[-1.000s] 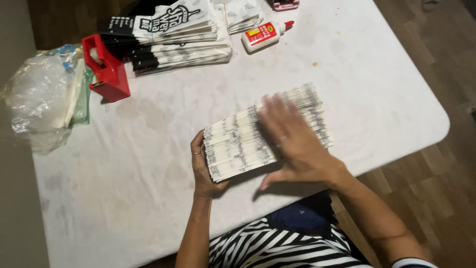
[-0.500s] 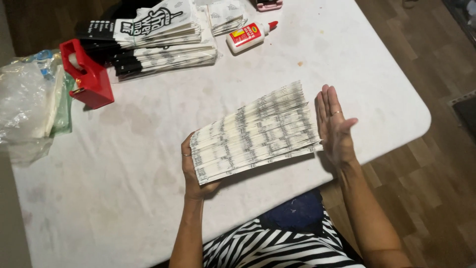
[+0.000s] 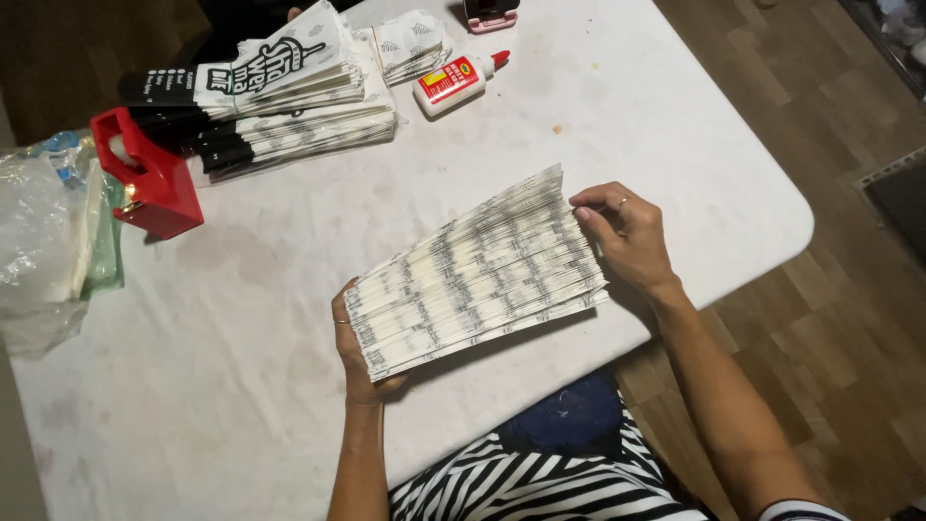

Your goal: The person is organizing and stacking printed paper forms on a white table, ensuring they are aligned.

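Observation:
A fanned stack of folded white paper sheets with grey print (image 3: 477, 275) lies near the front edge of the white table (image 3: 627, 125). My left hand (image 3: 355, 352) cups the stack's left end from below. At the right end, my right hand (image 3: 625, 236) grips the stack's edge with bent fingers.
A pile of black-and-white printed paper bags (image 3: 275, 92) lies at the back left. A red tape dispenser (image 3: 149, 178) stands beside a clear plastic bag (image 3: 43, 241) at the left edge. A white glue bottle with a red cap (image 3: 455, 82) lies at the back. Wooden floor shows to the right.
My right hand lifted off the top of the stack, went to its right end held flat, and now grips that end. The stack has fanned out wider.

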